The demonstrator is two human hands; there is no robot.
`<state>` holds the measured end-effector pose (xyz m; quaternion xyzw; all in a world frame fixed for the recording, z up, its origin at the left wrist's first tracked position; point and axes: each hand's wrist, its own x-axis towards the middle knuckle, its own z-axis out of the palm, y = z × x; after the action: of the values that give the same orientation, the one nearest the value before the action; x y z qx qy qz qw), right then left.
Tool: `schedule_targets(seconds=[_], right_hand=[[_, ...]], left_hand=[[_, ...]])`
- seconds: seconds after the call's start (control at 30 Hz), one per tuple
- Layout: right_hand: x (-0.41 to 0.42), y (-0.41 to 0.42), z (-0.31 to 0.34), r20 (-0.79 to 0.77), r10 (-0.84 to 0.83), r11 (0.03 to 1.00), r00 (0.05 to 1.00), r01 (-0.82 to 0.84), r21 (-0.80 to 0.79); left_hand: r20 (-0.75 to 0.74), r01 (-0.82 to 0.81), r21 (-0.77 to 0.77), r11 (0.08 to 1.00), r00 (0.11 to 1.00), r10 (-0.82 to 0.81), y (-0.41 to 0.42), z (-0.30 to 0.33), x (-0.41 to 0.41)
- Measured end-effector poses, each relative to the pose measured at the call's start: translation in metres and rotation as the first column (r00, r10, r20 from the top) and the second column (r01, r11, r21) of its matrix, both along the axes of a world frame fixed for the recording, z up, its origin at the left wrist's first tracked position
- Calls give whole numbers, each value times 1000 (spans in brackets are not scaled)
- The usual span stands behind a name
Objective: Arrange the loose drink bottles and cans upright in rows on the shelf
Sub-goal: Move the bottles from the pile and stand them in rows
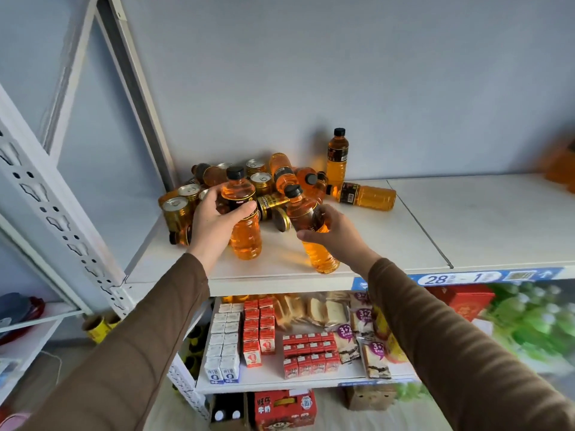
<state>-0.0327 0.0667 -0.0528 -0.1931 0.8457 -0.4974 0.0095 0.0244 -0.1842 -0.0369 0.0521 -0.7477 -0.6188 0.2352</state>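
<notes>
Amber liquid is glowing through the clear plastic of two bottles, each being held by curled fingers. The left hand (214, 217) is wrapping its fingers and thumb round the dark label band of the left bottle (244, 225), which is standing close to upright with its black cap on top and its base at or just above the shelf (466, 219); whether it is touching cannot be told. The right hand (331, 233) is gripping the right bottle (308, 231) round its middle, thumb in front, and this bottle is leaning with its black cap tilted to the left and its base near the shelf's front edge.

Just behind both hands, the pile (267, 185) of loose bottles and gold-topped cans is lying jumbled in the shelf's back left corner, several cans standing with pull-tab tops showing, others on their sides. At the pile's right edge, one standing bottle (337, 158) is rising upright against the wall, and a lying bottle (364, 196) is resting on its side just in front of it. Brown sleeves are covering both forearms. Below, the lower shelf (273, 376) is carrying rows of small cartons and wrapped cakes.
</notes>
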Motion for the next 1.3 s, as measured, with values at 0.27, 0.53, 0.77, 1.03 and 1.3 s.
schedule_targets(seconds=[0.27,0.53,0.77,1.03,1.3], right_hand=[[7,107,1,122,-50,974,991,75,-212],[-6,258,-5,108,-169,960,980,189,-207],[-30,386,-4,91,-229,950,969,243,-195],[-65,464,-4,87,-281,932,956,293,-211],[-93,547,1,74,-366,904,928,373,-209]], left_hand=[[-8,240,30,970,971,-240,107,10,-33],[25,367,-14,930,930,-367,259,16,-72],[23,417,-19,909,909,-417,392,19,-106],[32,483,-40,875,876,-482,485,18,-157],[14,550,-5,835,835,-550,568,18,-208]])
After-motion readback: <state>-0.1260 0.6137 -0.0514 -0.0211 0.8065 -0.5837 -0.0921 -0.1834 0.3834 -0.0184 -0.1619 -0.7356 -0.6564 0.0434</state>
